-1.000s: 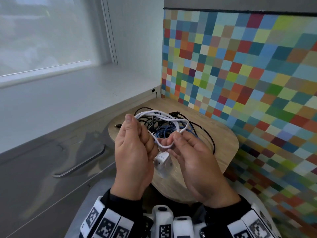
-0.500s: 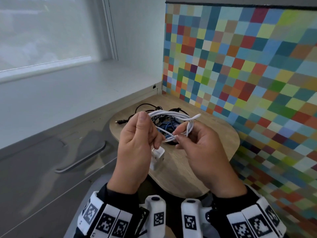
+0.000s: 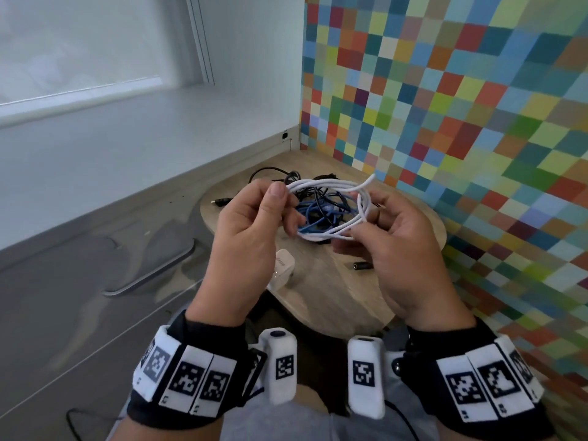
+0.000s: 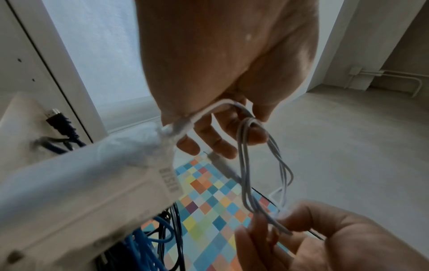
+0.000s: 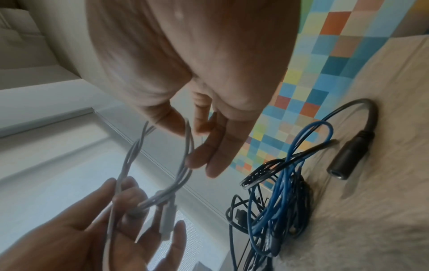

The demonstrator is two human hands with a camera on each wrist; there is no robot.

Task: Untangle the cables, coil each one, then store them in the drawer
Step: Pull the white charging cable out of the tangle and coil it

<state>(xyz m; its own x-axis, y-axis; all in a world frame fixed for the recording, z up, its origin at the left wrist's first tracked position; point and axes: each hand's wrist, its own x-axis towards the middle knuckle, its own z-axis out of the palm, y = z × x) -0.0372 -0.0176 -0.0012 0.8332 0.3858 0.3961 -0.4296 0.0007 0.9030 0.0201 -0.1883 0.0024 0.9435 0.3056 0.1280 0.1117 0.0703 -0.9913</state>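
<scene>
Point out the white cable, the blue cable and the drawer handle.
white cable (image 3: 361, 207), head view, right side of its coil.
blue cable (image 5: 278, 205), right wrist view, tangled middle strands.
drawer handle (image 3: 152, 278), head view, middle of the bar.

- white cable (image 3: 331, 186), several loops
- blue cable (image 3: 321, 211), beside black cable (image 3: 270, 171)
- white charger block (image 3: 281, 272), with grey lettering, seemingly
- pale wood-grain table (image 3: 334, 281)
- wall panel (image 3: 445, 106): small squares of blue, green, orange, red, yellow
- grey drawer front (image 3: 79, 265)
- wristbands (image 3: 187, 377): black, white square-code tags
</scene>
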